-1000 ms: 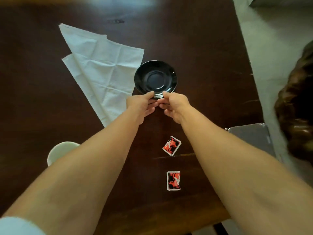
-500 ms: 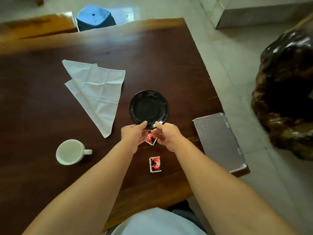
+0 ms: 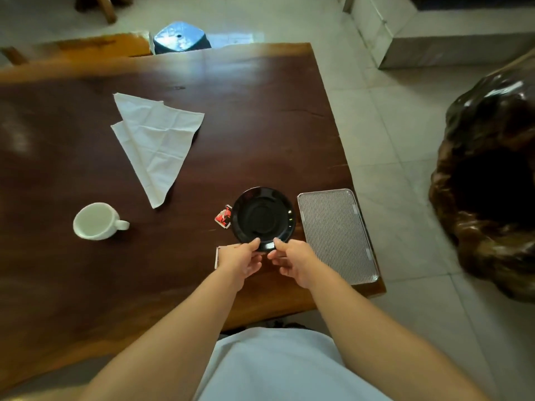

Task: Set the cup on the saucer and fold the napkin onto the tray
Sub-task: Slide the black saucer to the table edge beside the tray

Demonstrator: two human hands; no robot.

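Thumbs on top, fingers (image 3: 254,244) curled under: both hands pinch the near rim of the saucer (image 3: 263,217). Left hand (image 3: 241,259) and right hand (image 3: 293,260) sit side by side, forearms stretched forward. Tray (image 3: 337,235) just right; cup (image 3: 97,221) and napkin (image 3: 155,140) lie well left on the table (image 3: 260,125).

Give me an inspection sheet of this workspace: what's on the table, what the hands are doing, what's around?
Surface: dark wooden table, bare in the middle.
Job's things: black saucer beside the ribbed tray, empty; white cup upright, far to its left; napkin folded in a triangle on the table, not on the tray.
Clutter: red packet at the saucer's left edge; another packet mostly hidden by the left hand.
Grippers: left hand and right hand pinch the saucer's near rim.
Cables: nothing seen.
Surroundings: tiled floor, blue stool, dark carved wood.
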